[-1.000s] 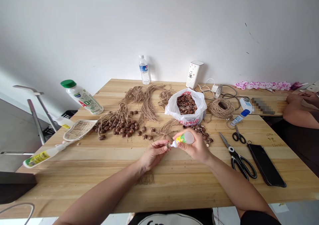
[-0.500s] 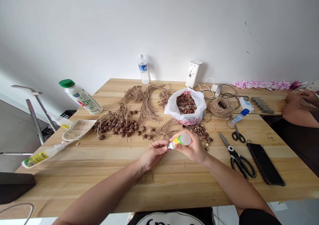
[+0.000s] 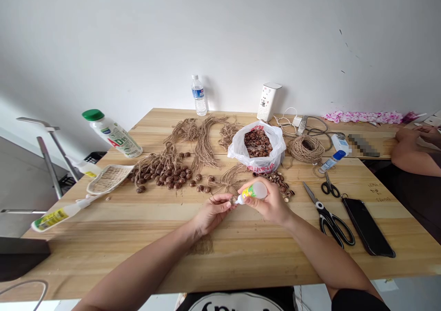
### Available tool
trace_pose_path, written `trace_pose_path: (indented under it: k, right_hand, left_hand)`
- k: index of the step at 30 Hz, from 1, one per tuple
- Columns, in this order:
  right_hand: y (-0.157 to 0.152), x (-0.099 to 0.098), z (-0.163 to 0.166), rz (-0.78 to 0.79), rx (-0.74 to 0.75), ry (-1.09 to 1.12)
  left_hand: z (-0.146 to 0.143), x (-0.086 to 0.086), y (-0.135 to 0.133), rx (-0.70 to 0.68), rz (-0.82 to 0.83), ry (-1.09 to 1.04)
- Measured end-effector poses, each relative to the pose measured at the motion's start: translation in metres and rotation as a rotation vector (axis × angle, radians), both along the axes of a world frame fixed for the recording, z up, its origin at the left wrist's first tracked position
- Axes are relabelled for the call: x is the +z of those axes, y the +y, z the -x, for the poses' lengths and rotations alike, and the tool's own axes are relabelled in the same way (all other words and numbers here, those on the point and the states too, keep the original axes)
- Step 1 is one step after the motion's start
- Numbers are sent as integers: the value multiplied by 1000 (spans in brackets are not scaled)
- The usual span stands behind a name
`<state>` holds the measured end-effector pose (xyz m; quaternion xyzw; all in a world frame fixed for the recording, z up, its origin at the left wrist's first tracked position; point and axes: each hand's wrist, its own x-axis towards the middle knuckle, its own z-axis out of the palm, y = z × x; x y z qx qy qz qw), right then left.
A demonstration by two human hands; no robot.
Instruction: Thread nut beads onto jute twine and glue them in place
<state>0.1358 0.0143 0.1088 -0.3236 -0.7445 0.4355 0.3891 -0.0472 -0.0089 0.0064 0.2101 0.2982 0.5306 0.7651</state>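
Note:
My right hand (image 3: pixel 270 205) is wrapped round a small glue bottle (image 3: pixel 254 190) with a yellow-green label, tilted so its white nozzle points down to the left. Between thumb and fingers my left hand (image 3: pixel 213 212) pinches a small brown nutshell piece (image 3: pixel 233 200), partly hidden by the fingertips. The nozzle tip is at the shell's edge; whether they touch I cannot tell. Just beyond the hands lie twine strands (image 3: pixel 231 177) and loose shell halves (image 3: pixel 275 178). A white plastic bag (image 3: pixel 237 146) holds more brown shells. Nuts on twine (image 3: pixel 168 175) are heaped to the left.
Along the right lie large scissors (image 3: pixel 327 219), small scissors (image 3: pixel 330 185), a phone (image 3: pixel 368 226), a glue stick (image 3: pixel 332 161) and a twine ball (image 3: pixel 306 149). Bottles and a woven tray (image 3: pixel 109 178) are at the left. Another person's arm (image 3: pixel 409 152) rests at far right.
The glue bottle and my right hand have shifted slightly right, showing more of the shell piece in my left hand. My left hand has barely moved.

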Motion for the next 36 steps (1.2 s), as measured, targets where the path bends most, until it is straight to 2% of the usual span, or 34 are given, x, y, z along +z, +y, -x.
trace_pose_path:
  k: [8, 27, 36]
  right_hand:
    - [0, 2, -1, -7, -19, 3]
    - [0, -1, 1, 138, -57, 135]
    - [17, -7, -5, 284, -51, 403]
  left_hand:
    - [2, 0, -1, -21, -15, 1]
    - [3, 6, -4, -129, -51, -45]
    - [4, 8, -7, -175, -96, -46]
